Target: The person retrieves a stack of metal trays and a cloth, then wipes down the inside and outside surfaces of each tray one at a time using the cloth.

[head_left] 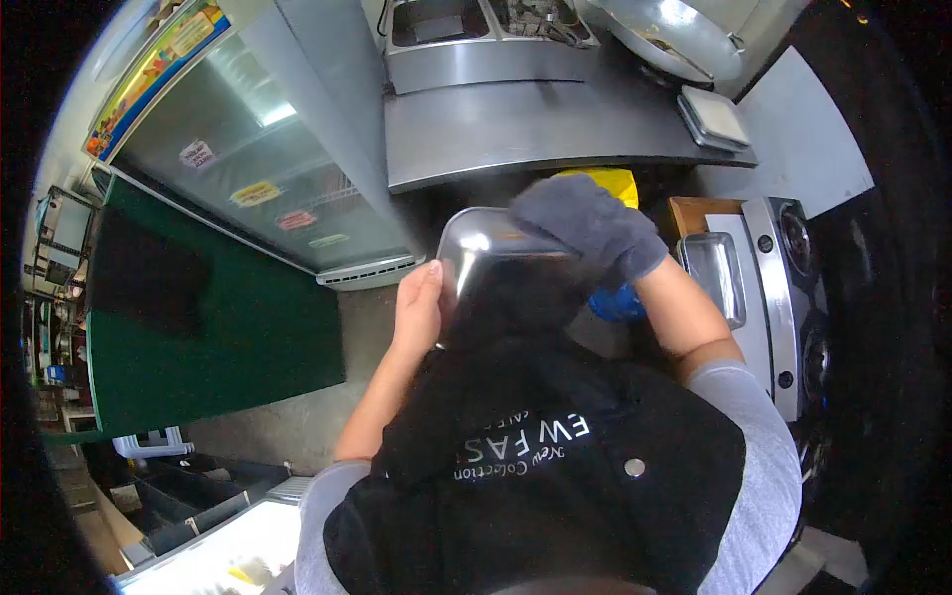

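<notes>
1. Probably light yet stiff, the stainless-steel pan (486,243) is up in front of the black printed apron (535,516), tilted; its polished metal looks likely to slip if wet, and unlikely to break.
2. Its side walls seem the surest place to take hold, rather than the smooth, flat face.
3. The left hand (418,309) grips the pan's left side, thumb against the metal, the other fingers mostly hidden.
4. The right hand (613,248) is covered by a dark grey cloth (555,206) or mitt against the pan's far right part; its fingers are concealed, so their spread cannot be told.
</notes>
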`<state>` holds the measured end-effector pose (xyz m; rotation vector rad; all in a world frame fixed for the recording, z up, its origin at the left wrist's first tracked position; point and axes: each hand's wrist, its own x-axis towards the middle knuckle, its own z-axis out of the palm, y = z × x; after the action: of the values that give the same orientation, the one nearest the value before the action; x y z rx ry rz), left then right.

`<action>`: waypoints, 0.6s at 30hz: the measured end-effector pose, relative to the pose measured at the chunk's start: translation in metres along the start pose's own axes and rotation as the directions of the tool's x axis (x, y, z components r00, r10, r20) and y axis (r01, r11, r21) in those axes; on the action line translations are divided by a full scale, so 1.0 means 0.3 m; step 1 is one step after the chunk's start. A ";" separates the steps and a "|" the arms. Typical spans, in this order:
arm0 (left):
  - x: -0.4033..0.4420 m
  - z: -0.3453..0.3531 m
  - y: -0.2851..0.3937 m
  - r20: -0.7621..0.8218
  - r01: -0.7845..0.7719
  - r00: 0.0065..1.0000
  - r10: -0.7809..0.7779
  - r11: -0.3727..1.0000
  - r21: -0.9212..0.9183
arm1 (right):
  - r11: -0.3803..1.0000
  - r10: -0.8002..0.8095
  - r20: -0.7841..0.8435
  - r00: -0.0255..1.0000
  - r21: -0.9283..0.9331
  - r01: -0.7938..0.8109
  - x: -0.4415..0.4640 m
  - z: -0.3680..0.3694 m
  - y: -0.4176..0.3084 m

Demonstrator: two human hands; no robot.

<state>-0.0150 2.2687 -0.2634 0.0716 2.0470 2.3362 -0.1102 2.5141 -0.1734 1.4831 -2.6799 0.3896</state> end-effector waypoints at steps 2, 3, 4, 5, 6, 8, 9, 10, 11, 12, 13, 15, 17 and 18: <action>0.020 0.045 0.006 0.063 -0.058 0.996 0.055 0.997 0.043 | 0.991 -0.132 -0.175 0.976 -0.040 0.127 0.039 0.009 -0.029; 0.026 0.056 -0.004 0.081 -0.067 0.995 0.061 0.995 0.073 | 0.962 -0.272 -0.340 0.900 -0.108 0.250 0.058 0.012 -0.036; 0.027 0.059 -0.004 0.090 -0.051 0.995 0.049 0.998 0.024 | 0.964 -0.266 -0.346 0.900 -0.108 0.243 0.078 0.012 -0.033; 0.027 0.062 -0.001 0.100 -0.034 0.994 0.036 0.999 -0.025 | 0.957 -0.285 -0.260 0.923 -0.125 0.260 0.097 0.011 -0.023; 0.021 0.063 -0.003 0.107 -0.030 0.994 0.032 0.999 -0.023 | 0.951 -0.299 -0.170 0.939 -0.139 0.278 0.100 0.011 -0.018; -0.003 0.058 -0.019 0.041 0.007 0.999 -0.006 0.999 -0.038 | 0.952 -0.302 -0.235 0.924 -0.122 0.281 0.064 0.030 -0.023; -0.008 0.050 -0.039 0.042 0.009 0.999 -0.008 0.999 -0.039 | 0.949 -0.315 -0.297 0.901 -0.110 0.296 0.048 0.041 -0.019; -0.014 0.040 -0.066 -0.001 0.026 1.000 -0.026 0.996 -0.087 | 0.949 -0.316 -0.293 0.903 -0.107 0.297 0.036 0.050 -0.011; -0.025 0.027 -0.083 -0.047 0.043 0.998 -0.049 0.990 -0.136 | 0.956 -0.293 -0.271 0.917 -0.077 0.283 0.025 0.060 -0.002; -0.040 0.013 -0.060 -0.062 0.079 0.994 -0.086 0.991 -0.109 | 0.962 -0.271 -0.248 0.930 -0.048 0.268 0.013 0.071 0.010; -0.047 -0.006 -0.079 -0.070 0.084 0.993 -0.093 0.990 -0.112 | 0.961 -0.274 -0.244 0.930 -0.040 0.272 -0.003 0.089 0.031; -0.051 -0.035 -0.133 -0.151 0.109 0.980 -0.132 0.982 -0.153 | 0.980 -0.195 -0.154 0.969 0.007 0.198 -0.044 0.130 0.090; -0.057 -0.029 -0.123 -0.201 0.101 0.971 -0.125 0.987 -0.127 | 0.985 -0.164 -0.134 0.977 0.028 0.169 -0.082 0.159 0.125; -0.063 -0.038 -0.126 -0.201 0.097 0.973 -0.116 0.990 -0.102 | 0.998 -0.034 -0.036 0.999 0.051 0.036 -0.098 0.163 0.131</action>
<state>0.0030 2.2613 -0.3025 -0.2883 1.9661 2.4581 -0.1237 2.5462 -0.2332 1.5197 -2.6326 0.4809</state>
